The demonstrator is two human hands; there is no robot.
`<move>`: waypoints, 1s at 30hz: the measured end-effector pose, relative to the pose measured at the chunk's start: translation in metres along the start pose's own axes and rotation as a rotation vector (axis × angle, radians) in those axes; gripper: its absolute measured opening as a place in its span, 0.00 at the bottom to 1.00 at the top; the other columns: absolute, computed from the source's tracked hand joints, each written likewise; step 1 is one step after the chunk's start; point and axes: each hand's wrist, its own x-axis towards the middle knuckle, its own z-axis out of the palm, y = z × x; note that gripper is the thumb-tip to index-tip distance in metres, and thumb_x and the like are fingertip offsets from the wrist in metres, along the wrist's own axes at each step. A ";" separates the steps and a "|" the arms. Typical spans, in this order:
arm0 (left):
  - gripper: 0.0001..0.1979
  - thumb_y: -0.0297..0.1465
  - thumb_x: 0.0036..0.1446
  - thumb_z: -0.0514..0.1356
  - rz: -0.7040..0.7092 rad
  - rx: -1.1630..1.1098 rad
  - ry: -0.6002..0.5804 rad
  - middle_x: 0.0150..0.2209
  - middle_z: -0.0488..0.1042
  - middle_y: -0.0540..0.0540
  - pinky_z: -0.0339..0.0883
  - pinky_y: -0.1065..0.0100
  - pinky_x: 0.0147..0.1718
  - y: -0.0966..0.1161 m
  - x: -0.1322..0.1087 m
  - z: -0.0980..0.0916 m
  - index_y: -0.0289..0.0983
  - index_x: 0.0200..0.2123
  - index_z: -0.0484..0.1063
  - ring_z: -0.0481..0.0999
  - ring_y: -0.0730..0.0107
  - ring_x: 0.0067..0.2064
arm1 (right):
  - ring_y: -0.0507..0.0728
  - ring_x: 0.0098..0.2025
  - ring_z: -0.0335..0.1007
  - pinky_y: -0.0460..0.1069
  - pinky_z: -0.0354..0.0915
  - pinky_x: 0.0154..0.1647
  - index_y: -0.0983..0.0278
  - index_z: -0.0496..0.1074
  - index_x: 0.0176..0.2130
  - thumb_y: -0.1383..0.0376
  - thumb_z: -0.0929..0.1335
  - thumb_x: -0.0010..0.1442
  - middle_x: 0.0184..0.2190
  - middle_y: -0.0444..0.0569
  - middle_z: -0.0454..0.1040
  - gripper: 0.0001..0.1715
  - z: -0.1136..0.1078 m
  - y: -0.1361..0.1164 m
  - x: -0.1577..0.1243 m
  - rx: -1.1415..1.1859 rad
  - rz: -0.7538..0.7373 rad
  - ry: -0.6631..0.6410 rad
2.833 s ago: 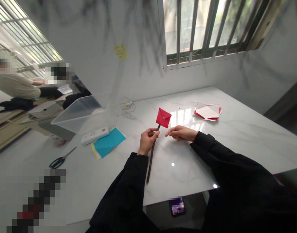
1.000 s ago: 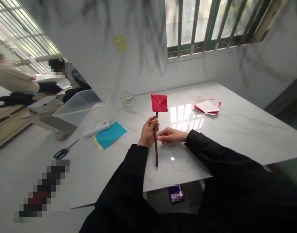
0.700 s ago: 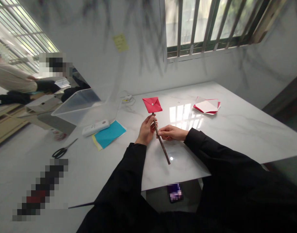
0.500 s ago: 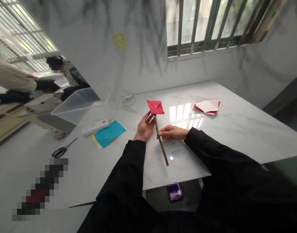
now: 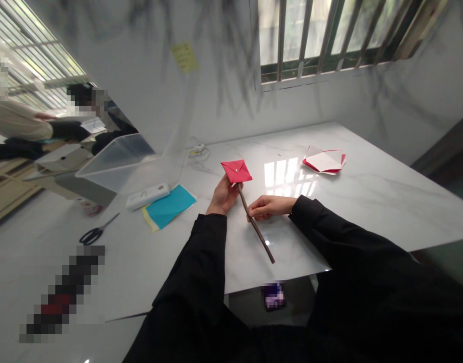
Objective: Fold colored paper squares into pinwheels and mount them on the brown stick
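Observation:
A red paper pinwheel (image 5: 236, 172), its folds meeting at a small pale pin head, sits at the top end of a thin brown wooden stick (image 5: 260, 234). My left hand (image 5: 223, 195) is closed at the join, just under the paper, which covers some of its fingertips. Lower on the stick, my right hand (image 5: 267, 207) pinches it between thumb and fingers. The stick slants down to the right over the tabletop, its bottom end free.
Red and white paper pieces (image 5: 324, 161) lie at the back right. Left of my hands are blue paper (image 5: 171, 206), a white power strip (image 5: 148, 196), a clear plastic bin (image 5: 114, 164) and black scissors (image 5: 93, 234). Two people are at the far left.
The pinwheel has shifted slightly left and down with my left hand. The stick leans more, its bottom end swung right. My right hand has stayed almost in place.

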 end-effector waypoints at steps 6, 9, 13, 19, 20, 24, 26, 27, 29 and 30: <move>0.09 0.31 0.58 0.69 0.003 0.000 0.003 0.25 0.71 0.52 0.69 0.73 0.33 0.003 -0.003 0.004 0.37 0.30 0.72 0.70 0.77 0.27 | 0.47 0.26 0.58 0.43 0.53 0.25 0.66 0.81 0.46 0.51 0.72 0.65 0.26 0.41 0.68 0.21 0.001 -0.001 -0.001 -0.032 -0.002 -0.040; 0.09 0.31 0.59 0.67 -0.013 -0.002 0.015 0.26 0.72 0.50 0.69 0.73 0.31 0.003 -0.003 0.003 0.36 0.29 0.72 0.71 0.76 0.28 | 0.47 0.27 0.61 0.43 0.59 0.26 0.66 0.79 0.48 0.52 0.73 0.65 0.30 0.44 0.72 0.22 -0.001 0.004 0.002 0.134 0.009 0.078; 0.09 0.32 0.61 0.66 -0.031 -0.023 0.028 0.25 0.73 0.50 0.69 0.72 0.29 0.001 -0.002 0.002 0.36 0.29 0.72 0.71 0.75 0.27 | 0.49 0.32 0.71 0.45 0.69 0.33 0.65 0.73 0.52 0.51 0.73 0.65 0.38 0.50 0.77 0.24 -0.014 0.010 0.009 0.577 0.013 0.385; 0.10 0.33 0.59 0.69 -0.048 0.002 0.020 0.27 0.74 0.50 0.68 0.71 0.30 -0.004 -0.001 0.004 0.36 0.30 0.73 0.71 0.74 0.28 | 0.54 0.37 0.76 0.47 0.73 0.38 0.65 0.70 0.45 0.52 0.73 0.65 0.38 0.53 0.78 0.20 -0.037 0.009 0.032 0.809 -0.044 0.661; 0.10 0.34 0.59 0.69 -0.045 0.019 0.016 0.26 0.74 0.50 0.68 0.71 0.30 -0.005 -0.001 0.005 0.36 0.30 0.73 0.71 0.74 0.27 | 0.53 0.36 0.76 0.47 0.73 0.38 0.65 0.71 0.45 0.54 0.73 0.65 0.37 0.52 0.78 0.18 -0.038 0.009 0.037 0.807 -0.073 0.674; 0.09 0.34 0.60 0.68 -0.049 0.042 0.002 0.28 0.75 0.48 0.68 0.72 0.30 -0.008 -0.002 0.007 0.35 0.32 0.74 0.72 0.74 0.28 | 0.50 0.37 0.74 0.45 0.71 0.40 0.64 0.73 0.42 0.62 0.75 0.63 0.37 0.47 0.78 0.11 -0.040 0.014 0.051 0.782 -0.205 0.717; 0.07 0.33 0.60 0.68 -0.057 0.052 -0.003 0.30 0.77 0.47 0.69 0.71 0.31 -0.008 -0.003 0.007 0.35 0.36 0.76 0.73 0.73 0.29 | 0.50 0.38 0.74 0.45 0.71 0.41 0.63 0.73 0.41 0.62 0.76 0.60 0.37 0.46 0.78 0.12 -0.039 0.017 0.052 0.756 -0.229 0.722; 0.07 0.33 0.60 0.68 -0.060 0.059 -0.004 0.31 0.78 0.46 0.70 0.71 0.32 -0.009 -0.003 0.007 0.35 0.38 0.77 0.74 0.71 0.30 | 0.51 0.39 0.74 0.46 0.71 0.42 0.62 0.73 0.41 0.61 0.77 0.59 0.37 0.45 0.78 0.13 -0.040 0.018 0.052 0.738 -0.233 0.720; 0.09 0.32 0.60 0.68 -0.065 0.066 -0.005 0.32 0.79 0.46 0.70 0.70 0.33 -0.009 -0.004 0.006 0.35 0.42 0.78 0.76 0.70 0.32 | 0.51 0.39 0.74 0.46 0.72 0.42 0.62 0.73 0.41 0.61 0.78 0.57 0.37 0.45 0.79 0.15 -0.040 0.019 0.051 0.701 -0.232 0.703; 0.10 0.32 0.60 0.68 -0.070 0.065 -0.005 0.33 0.79 0.45 0.71 0.69 0.34 -0.009 -0.004 0.006 0.36 0.44 0.78 0.76 0.69 0.32 | 0.51 0.39 0.74 0.46 0.72 0.42 0.62 0.74 0.41 0.61 0.78 0.57 0.37 0.46 0.79 0.16 -0.040 0.020 0.050 0.686 -0.229 0.694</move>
